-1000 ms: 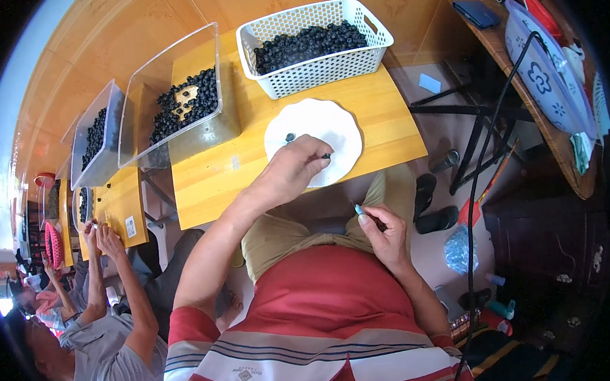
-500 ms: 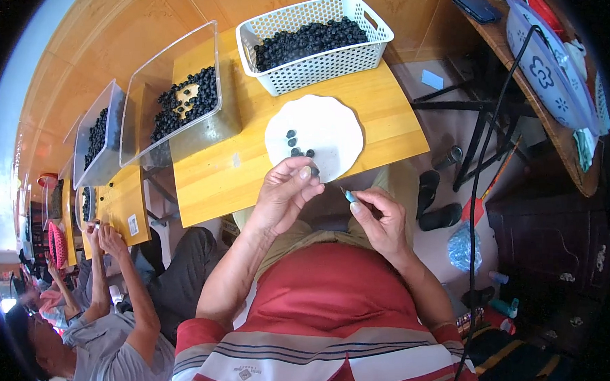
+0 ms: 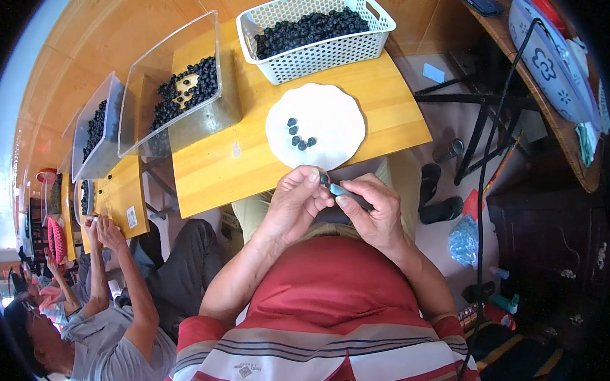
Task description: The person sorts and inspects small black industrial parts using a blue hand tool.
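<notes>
Over my lap, just below the table edge, my left hand (image 3: 293, 199) pinches a small dark round bead-like piece (image 3: 324, 179) between thumb and fingertips. My right hand (image 3: 370, 207) grips a small tool with a light-blue part (image 3: 336, 188), its end close against the piece; whether they touch I cannot tell. The rest of the tool is hidden in the fingers. Beyond my hands lies a white scalloped plate (image 3: 336, 124). Several similar dark pieces (image 3: 302, 145) rest on its left and lower left.
On the yellow table (image 3: 209, 184) stand a white perforated basket (image 3: 313, 66) and a clear plastic bin (image 3: 230, 105), both holding many dark pieces. Another person's hands (image 3: 102, 230) work at a neighbouring table to the left. A black cable (image 3: 485, 182) hangs at the right.
My right hand has moved left, bringing the tool up to the piece in my left hand. My left hand has drawn back slightly from the plate, uncovering more of it.
</notes>
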`<state>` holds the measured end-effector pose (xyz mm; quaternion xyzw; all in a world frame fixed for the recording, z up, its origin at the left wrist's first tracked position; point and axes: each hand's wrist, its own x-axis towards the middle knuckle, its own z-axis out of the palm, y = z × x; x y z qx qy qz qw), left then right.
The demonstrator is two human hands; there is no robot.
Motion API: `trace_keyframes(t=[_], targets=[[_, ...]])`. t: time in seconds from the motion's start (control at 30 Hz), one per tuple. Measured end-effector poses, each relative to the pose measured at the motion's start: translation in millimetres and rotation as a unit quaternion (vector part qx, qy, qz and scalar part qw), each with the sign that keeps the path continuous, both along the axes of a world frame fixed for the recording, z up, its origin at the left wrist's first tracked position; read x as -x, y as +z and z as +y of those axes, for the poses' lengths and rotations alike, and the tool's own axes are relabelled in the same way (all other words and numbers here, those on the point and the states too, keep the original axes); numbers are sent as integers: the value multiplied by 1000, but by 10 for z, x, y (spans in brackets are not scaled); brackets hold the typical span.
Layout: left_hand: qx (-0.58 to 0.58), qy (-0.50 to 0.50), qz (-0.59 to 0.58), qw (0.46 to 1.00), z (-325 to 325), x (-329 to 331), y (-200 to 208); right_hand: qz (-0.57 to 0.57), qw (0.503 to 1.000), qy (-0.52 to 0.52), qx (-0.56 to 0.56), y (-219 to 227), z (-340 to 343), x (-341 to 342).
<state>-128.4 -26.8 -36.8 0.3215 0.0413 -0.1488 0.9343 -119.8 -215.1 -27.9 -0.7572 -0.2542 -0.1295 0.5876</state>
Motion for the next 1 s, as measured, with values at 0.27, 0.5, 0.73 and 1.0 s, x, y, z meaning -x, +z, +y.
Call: trace_keyframes(t=[0.27,0.5,0.73,1.0], targets=[[13,-10,1,1000,2,77,-52,-11,1000,-10,27,10,20,52],[10,-7,-3,1000,16,121,-112,-28,998,-22,44,-1,37,82],[-1,7,17,1000,1,154,-74,-19,998,-28,57,-4,35,106],[-13,11,2,1000,14,175,-88,-15,998,-14,61,38,29,103]])
